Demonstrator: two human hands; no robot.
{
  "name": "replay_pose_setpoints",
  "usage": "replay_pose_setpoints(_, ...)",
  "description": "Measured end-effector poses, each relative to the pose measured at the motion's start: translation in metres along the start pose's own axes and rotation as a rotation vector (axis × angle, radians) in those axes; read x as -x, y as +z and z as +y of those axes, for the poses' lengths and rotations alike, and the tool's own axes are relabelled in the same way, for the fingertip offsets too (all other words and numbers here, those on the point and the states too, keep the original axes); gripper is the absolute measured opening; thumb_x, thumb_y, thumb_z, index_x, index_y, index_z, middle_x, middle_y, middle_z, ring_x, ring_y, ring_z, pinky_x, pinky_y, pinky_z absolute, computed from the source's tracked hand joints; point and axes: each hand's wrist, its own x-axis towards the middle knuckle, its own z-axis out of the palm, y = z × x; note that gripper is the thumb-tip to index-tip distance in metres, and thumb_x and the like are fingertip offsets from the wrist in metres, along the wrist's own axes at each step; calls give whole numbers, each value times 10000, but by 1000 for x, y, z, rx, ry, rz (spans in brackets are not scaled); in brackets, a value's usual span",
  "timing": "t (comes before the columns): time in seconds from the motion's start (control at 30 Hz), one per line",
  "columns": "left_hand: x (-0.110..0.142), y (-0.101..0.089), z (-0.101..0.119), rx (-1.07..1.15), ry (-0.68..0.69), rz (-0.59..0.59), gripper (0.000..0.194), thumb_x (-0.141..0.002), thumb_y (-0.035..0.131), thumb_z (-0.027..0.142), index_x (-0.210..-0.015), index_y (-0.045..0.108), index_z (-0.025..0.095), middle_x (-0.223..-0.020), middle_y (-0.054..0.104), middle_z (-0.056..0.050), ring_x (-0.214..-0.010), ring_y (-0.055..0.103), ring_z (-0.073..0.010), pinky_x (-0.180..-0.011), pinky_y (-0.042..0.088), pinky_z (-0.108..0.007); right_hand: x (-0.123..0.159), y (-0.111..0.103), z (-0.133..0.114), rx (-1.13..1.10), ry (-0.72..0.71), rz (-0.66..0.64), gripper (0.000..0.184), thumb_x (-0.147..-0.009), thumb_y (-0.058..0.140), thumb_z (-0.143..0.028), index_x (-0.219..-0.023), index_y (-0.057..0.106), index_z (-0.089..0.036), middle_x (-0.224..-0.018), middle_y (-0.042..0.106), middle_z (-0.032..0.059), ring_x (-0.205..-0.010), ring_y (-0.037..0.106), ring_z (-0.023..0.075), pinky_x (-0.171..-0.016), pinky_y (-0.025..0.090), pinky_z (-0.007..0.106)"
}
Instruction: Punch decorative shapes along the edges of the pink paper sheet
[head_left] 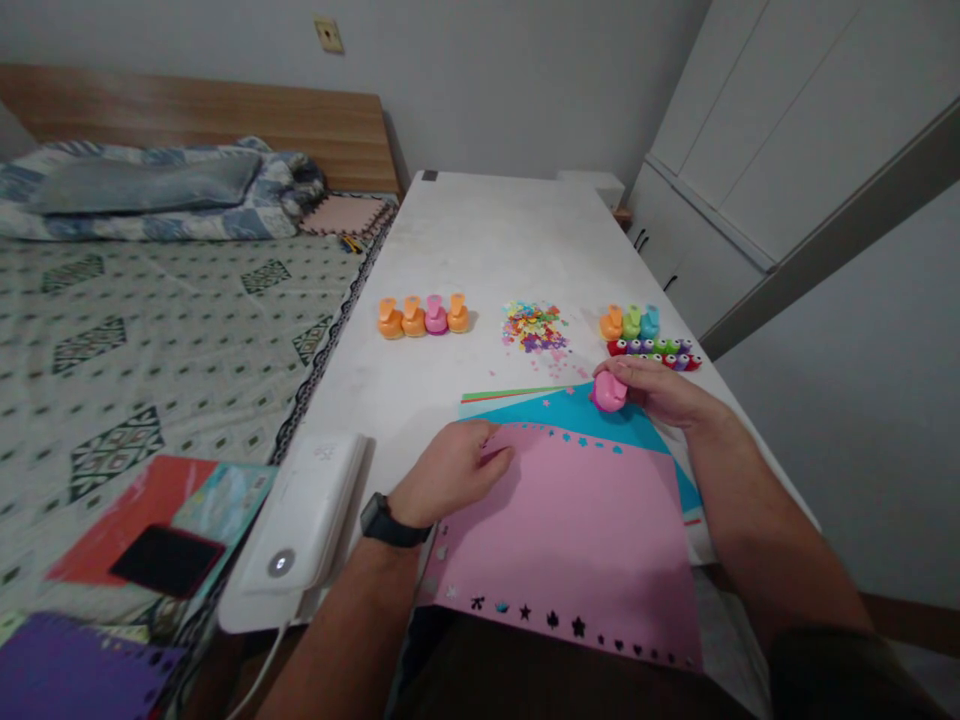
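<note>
A pink sheet of paper (562, 530) lies at the front of the table and overhangs its near edge. Shaped holes run along its bottom, left and top edges. My left hand (454, 470), with a dark watch on the wrist, grips the sheet near its upper left corner, thumb on top. My right hand (660, 390) is closed around a pink craft punch (609, 391), just above the sheet's upper right part. Beneath the pink sheet lie a blue sheet (630, 428) and several other coloured sheets. Small pink cut-outs rest on the blue one.
Paper cut-outs (534, 326) are heaped mid-table. Orange and pink punches (412, 318) stand in a row at left; more punches (631, 322) and small colourful ones (652, 352) are at right. A white cabled device (307, 520) sits front left, beside the bed (180, 330) with a phone (166, 560).
</note>
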Motion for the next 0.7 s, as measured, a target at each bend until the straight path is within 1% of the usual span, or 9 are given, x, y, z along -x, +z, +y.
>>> replay_pose_setpoints(0.13,0,1,0,-16,9,15,238,-948,517,319,-747,542,195,-746,636,-40,-685,565,-183,-639,339,-309,2,1,-2,-21,6,9,366,-830,739,-530,-1001,734,-207,-917,720,59,-799,644,194,-688,525,310)
replay_pose_setpoints(0.27,0,2,-1,-21,41,7,210,-945,520,299,-768,559,193,-777,649,-46,-718,577,-188,-669,366,-310,-8,13,1,-48,33,-27,358,-839,724,-541,-967,721,-206,-923,725,63,-813,659,205,-757,538,347)
replay_pose_setpoints(0.33,0,3,-2,-36,47,4,201,-944,525,301,-780,563,191,-795,657,-52,-732,583,-193,-675,374,-312,-18,20,3,-43,-20,0,344,-841,719,-542,-923,713,-208,-892,717,53,-807,653,199,-775,536,346)
replay_pose_setpoints(0.43,-1,4,-4,-51,57,0,199,-949,517,303,-792,568,192,-814,666,-59,-756,596,-200,-686,385,-318,-27,25,2,-57,-161,114,337,-835,718,-551,-914,711,-223,-897,711,37,-837,653,197,-808,536,338)
replay_pose_setpoints(0.5,-1,5,-4,-63,63,-1,207,-954,507,300,-786,566,194,-809,666,-60,-756,599,-200,-688,390,-321,-26,25,-1,-86,-179,136,349,-830,723,-553,-955,716,-227,-934,720,42,-880,672,211,-838,542,351)
replay_pose_setpoints(0.57,-1,6,-4,-73,67,-6,209,-956,501,297,-786,570,195,-814,671,-62,-764,607,-204,-693,398,-325,-20,26,-4,-118,-121,80,379,-831,721,-558,-999,716,-219,-945,732,61,-914,697,238,-862,550,381)
replay_pose_setpoints(0.7,-2,7,-4,-62,67,-16,187,-952,500,288,-849,623,192,-875,699,-82,-846,644,-227,-755,438,-336,-11,40,-6,-137,20,-127,423,-826,731,-562,-1043,707,-200,-976,751,94,-943,729,274,-893,555,429)
